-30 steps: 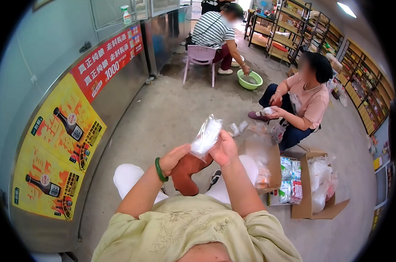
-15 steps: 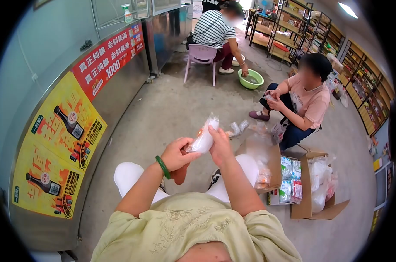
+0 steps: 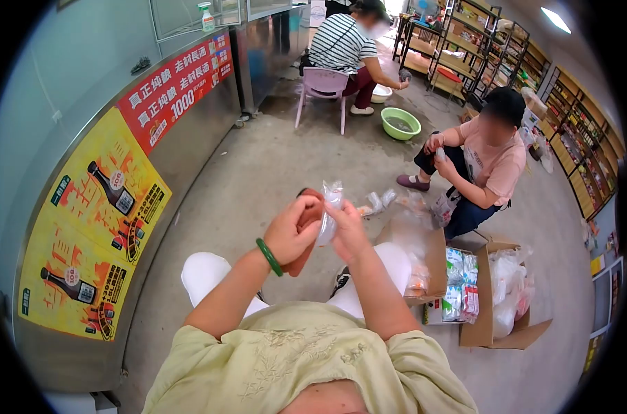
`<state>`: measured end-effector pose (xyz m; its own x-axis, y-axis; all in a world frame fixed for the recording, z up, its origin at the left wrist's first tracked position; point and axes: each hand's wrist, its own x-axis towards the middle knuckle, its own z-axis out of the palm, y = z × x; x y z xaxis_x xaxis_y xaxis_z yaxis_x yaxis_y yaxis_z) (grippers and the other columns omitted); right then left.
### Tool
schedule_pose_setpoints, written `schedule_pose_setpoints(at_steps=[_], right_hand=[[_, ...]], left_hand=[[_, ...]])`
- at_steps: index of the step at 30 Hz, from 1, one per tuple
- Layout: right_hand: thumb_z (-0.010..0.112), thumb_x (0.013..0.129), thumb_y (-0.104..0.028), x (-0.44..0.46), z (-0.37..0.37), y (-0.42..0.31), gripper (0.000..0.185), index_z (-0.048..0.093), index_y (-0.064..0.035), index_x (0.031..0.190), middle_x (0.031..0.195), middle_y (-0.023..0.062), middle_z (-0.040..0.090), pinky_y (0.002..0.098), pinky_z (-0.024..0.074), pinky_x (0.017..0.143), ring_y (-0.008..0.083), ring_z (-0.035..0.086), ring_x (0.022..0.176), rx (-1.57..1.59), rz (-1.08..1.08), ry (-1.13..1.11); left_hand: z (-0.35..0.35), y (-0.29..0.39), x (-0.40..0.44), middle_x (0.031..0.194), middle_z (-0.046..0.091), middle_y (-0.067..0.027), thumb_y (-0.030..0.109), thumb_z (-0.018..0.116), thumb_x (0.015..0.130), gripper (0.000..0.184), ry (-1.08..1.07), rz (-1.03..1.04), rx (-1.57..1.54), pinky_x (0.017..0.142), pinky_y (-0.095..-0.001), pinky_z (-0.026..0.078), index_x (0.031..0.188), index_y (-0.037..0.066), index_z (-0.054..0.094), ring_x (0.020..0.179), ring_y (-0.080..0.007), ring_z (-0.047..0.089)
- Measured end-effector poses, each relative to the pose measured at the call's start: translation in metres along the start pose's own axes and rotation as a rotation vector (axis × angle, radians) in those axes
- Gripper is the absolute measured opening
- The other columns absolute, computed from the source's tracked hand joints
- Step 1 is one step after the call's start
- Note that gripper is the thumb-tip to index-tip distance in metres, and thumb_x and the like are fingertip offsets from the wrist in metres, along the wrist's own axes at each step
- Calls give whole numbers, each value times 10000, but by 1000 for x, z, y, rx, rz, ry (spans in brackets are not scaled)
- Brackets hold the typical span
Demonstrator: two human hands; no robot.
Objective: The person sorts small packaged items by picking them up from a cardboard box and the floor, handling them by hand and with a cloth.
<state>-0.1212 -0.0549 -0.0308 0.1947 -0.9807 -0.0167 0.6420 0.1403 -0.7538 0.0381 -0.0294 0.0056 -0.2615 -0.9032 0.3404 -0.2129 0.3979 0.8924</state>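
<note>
A metal counter runs along the left side. Its front panel carries yellow posters and, farther along, a red banner. A spray bottle stands upright above the banner.

Left hand: fingers curled and clamped on a brown cloth; a green bracelet encircles the wrist. The cloth is folded, held above the floor and between the knees of the white trousers. Part of it is hidden by the fingers.

Beyond the hands, a person in a striped shirt sits on a purple chair.

A clear plastic bag is positioned just beside the cloth, its far end pointing away from the wearer. Right hand: thumb and fingers together, pinching the bag. Whether the bag and cloth touch cannot be told.

A white basin and a green basin rest on the floor near the chair; the green one contains water. Small packets lie beyond the right hand.

Farther right is a cardboard box. Behind it, a person in a pink shirt crouches, both hands occupied. Wrapped packs stand between this box and an open carton of plastic bags. Shelves line the far right.
</note>
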Motion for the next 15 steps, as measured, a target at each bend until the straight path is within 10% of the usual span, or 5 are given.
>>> schedule_pose_setpoints(at_steps=[9, 15], right_hand=[[616, 891, -87, -2, -18, -33, 242, 511, -26, 1100, 1090, 119, 605, 413, 489, 926, 230, 599, 1012, 161, -121, 208], [578, 913, -106, -1, -14, -23, 344, 446, 18, 1206, 1208, 212, 557, 482, 440, 1007, 325, 543, 1151, 272, -71, 70]], left_hand=[[-18, -39, -20, 842, 639, -76, 158, 606, 815, 270, -324, -171, 267, 735, -321, 491, 1071, 74, 594, 772, -204, 604], [-11, -30, -15, 1025, 657, -37, 260, 662, 880, 354, -134, -303, -288, 829, -277, 483, 1155, 50, 589, 935, -133, 594]])
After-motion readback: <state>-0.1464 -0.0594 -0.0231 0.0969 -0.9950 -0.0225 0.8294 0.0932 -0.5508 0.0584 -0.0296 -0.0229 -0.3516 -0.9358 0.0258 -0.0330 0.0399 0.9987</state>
